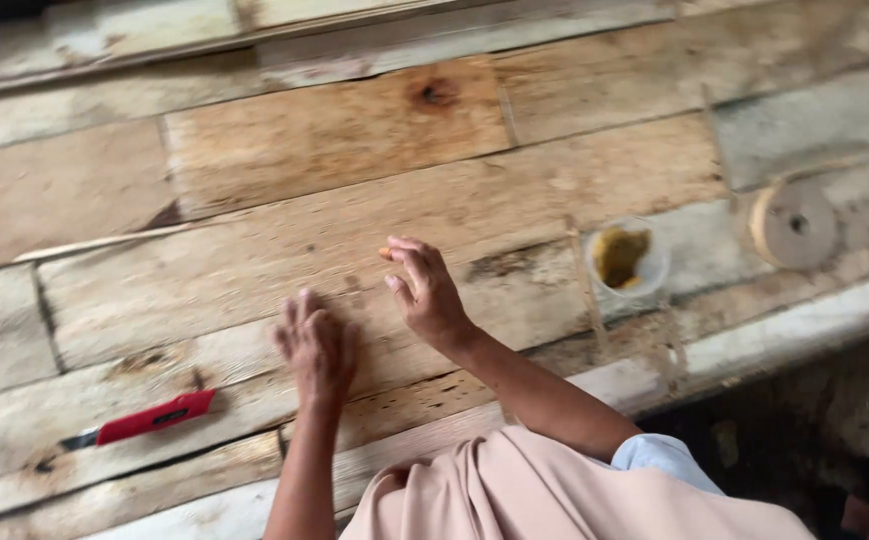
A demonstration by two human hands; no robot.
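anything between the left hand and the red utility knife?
Nothing. In the head view, only bare wooden planks lie between the left hand, flat on the wood, and the red utility knife.
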